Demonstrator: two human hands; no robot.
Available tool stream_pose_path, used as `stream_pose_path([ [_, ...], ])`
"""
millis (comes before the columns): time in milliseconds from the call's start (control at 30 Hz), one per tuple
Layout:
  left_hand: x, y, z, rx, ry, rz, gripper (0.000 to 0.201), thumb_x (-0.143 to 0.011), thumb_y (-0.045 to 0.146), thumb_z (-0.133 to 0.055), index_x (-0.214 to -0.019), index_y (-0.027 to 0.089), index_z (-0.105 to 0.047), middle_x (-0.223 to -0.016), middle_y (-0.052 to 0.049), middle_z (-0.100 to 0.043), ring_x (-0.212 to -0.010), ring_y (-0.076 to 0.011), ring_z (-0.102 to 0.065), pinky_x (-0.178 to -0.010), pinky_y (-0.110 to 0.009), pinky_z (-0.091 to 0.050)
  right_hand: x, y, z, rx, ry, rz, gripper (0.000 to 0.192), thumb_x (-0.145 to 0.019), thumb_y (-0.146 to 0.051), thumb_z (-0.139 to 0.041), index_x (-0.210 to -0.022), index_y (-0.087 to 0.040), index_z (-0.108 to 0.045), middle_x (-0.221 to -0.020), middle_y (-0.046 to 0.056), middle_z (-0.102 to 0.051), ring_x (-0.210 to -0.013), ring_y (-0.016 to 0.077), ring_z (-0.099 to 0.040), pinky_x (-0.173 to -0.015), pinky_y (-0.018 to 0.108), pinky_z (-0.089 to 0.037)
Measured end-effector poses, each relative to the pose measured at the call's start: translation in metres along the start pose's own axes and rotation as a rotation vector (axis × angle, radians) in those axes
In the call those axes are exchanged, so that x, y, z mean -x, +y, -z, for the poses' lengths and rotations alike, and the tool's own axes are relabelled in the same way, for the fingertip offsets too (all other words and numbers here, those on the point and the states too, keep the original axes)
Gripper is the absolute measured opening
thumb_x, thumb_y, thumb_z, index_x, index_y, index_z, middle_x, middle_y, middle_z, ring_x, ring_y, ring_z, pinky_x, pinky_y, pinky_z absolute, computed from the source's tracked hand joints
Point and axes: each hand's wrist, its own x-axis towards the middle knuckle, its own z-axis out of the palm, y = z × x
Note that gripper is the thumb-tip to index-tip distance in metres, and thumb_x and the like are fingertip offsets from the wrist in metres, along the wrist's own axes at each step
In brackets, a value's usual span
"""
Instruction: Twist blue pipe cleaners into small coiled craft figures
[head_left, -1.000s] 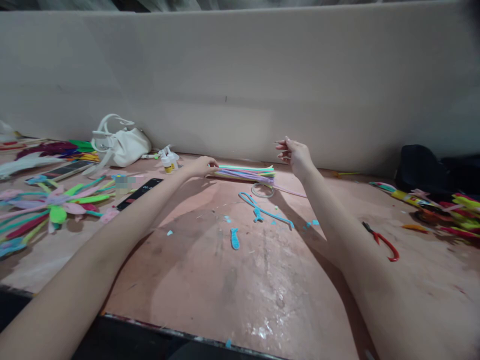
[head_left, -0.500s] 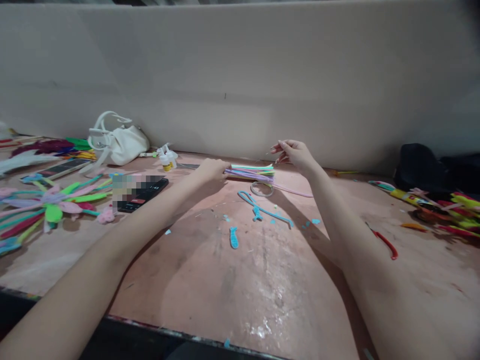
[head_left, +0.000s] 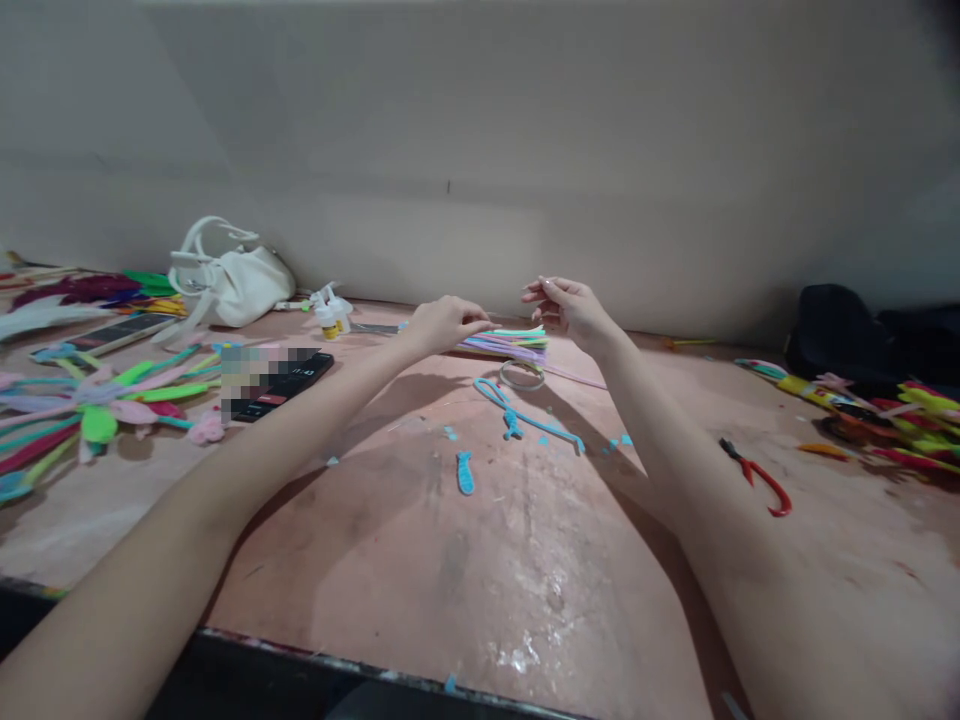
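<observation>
Hiding the left part of the pastel stem bundle (head_left: 517, 347) at mid-frame, the left hand (head_left: 444, 323) sat so that I couldn't tell what it gripped; the right hand (head_left: 572, 308) had its fingertips drawn close, anything between them too fine to make out. A pale ring (head_left: 525, 388) and a blue looped stem (head_left: 540, 427) lay just below, red-handled pliers (head_left: 748, 470) farther right. The bundle's long axis ran left to right, visible ends pointing right.
</observation>
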Motion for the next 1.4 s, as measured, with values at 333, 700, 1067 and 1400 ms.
stream_pose_path([
  [333, -0.006, 0.004, 0.011, 0.352, -0.026, -0.071, 0.028, -0.098, 0.04, -0.076, -0.1, 0.015, -0.088, -0.1, -0.01, -0.078, -0.091, -0.0183, -0.071, -0.09, -0.032, -0.054, -0.008, 0.005, -0.016, -0.196, 0.094, 0.103, 0.039, -0.102, -0.055, -0.071, -0.082, -0.024, -0.06, -0.094, -0.003, -0.077, -0.081, 0.009, -0.071, -0.072, 0.019, -0.054],
  [700, 0.003, -0.05, 0.056, 0.498, -0.305, 0.079, 0.031, -0.084, 0.045, -0.088, -0.099, 0.017, -0.09, -0.09, -0.009, -0.085, -0.072, -0.0146, -0.068, -0.072, -0.027, -0.053, -0.015, 0.004, -0.015, -0.275, 0.253, 0.11, 0.017, -0.114, -0.034, -0.054, -0.104, -0.026, -0.064, -0.063, -0.011, -0.051, -0.045, 0.0047, -0.041, -0.049, 0.016, -0.036],
  [1067, 0.007, -0.066, 0.077, 0.704, -0.153, 0.211, 0.023, -0.075, 0.035, -0.098, -0.08, 0.017, -0.083, -0.072, -0.006, -0.079, -0.065, -0.0142, -0.068, -0.073, -0.029, -0.057, -0.008, -0.001, -0.017, -0.272, 0.056, 0.027, 0.023, -0.108, -0.043, -0.066, -0.095, -0.025, -0.06, -0.069, -0.008, -0.063, -0.047, 0.0042, -0.042, -0.049, 0.017, -0.035],
  [1400, 0.004, -0.091, 0.065, 0.734, 0.119, 0.248, 0.037, -0.082, 0.043, -0.094, -0.103, 0.015, -0.081, -0.09, -0.008, -0.085, -0.09, -0.019, -0.081, -0.094, -0.033, -0.062, -0.002, -0.014, -0.006, 0.045, 0.194, -0.076, 0.02, -0.106, -0.027, -0.064, -0.09, -0.021, -0.074, -0.095, 0.001, -0.078, -0.05, 0.0032, -0.045, -0.051, 0.018, -0.041],
])
